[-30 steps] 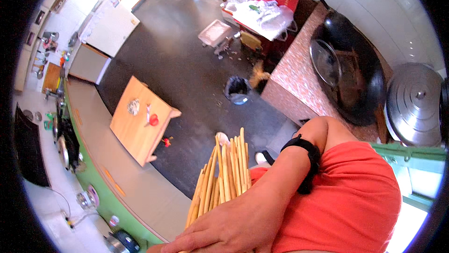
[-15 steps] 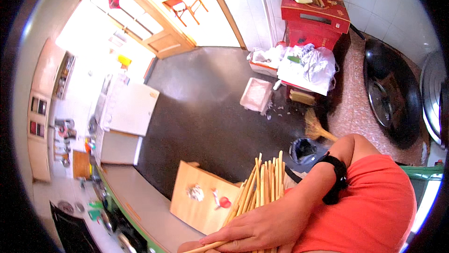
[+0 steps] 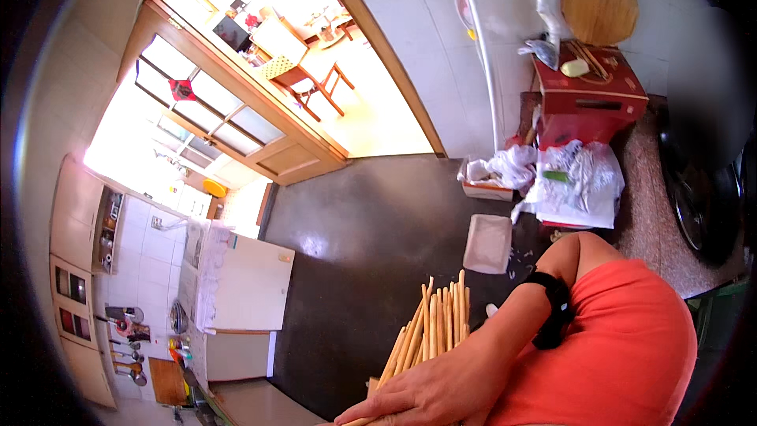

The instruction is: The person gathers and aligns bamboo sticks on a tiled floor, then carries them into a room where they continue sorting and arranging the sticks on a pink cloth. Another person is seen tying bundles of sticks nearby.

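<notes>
My right-hand grip [image 3: 438,383] presses around slender, pale-yellow, stick-like rods [image 3: 438,322], near centre; my left-hand grip I cannot tell. Markings on the red rectangular box [image 3: 583,117], far right, are too small to read. My view has swung toward the glazed wooden door [image 3: 290,161], far left.

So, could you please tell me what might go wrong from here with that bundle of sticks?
Two things could go wrong. The wooden sticks look like a loose bundle with uneven, spread ends under the right hand, so one might slide out if the grip slackens. And the shallow pale tray lies out on the dark floor, where someone walking past might catch a foot on it.
</notes>
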Motion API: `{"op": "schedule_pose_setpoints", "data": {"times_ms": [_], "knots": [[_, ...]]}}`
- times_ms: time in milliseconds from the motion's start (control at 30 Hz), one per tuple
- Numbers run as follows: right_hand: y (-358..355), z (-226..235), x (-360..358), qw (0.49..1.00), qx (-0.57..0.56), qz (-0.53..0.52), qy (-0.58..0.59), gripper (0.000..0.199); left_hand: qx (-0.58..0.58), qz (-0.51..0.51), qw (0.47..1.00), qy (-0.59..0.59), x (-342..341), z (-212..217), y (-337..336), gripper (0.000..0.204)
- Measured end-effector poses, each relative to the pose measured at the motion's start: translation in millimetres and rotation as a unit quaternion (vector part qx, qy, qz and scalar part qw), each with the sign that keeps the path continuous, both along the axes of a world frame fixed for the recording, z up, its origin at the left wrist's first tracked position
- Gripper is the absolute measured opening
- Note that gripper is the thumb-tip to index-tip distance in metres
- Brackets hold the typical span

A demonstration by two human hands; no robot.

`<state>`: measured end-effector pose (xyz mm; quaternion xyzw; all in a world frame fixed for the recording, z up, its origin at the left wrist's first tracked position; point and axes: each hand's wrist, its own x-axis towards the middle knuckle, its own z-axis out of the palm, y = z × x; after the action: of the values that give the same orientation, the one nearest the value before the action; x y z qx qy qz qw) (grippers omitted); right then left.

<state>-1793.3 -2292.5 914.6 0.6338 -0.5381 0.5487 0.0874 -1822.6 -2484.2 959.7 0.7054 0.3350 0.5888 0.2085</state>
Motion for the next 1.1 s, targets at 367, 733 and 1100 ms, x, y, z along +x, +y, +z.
{"op": "schedule_pose_setpoints", "data": {"times_ms": [367,733,1100], "knots": [[-50.8,5.6,-234.9,0.994,0.041,-0.097,0.008,0.046,0.021,-0.095,0.995,0.006,-268.3,-1.9,-46.0,0.035],[-49.4,20.4,-427.9,0.984,0.009,-0.179,-0.025,0.079,0.014,-0.248,0.969,-0.017,-507.8,8.5,-30.7,0.030],[17.6,14.0,-616.7,0.984,-0.002,-0.176,-0.002,0.096,-0.011,-0.231,0.972,0.026,-689.9,28.1,50.8,0.036]]}}
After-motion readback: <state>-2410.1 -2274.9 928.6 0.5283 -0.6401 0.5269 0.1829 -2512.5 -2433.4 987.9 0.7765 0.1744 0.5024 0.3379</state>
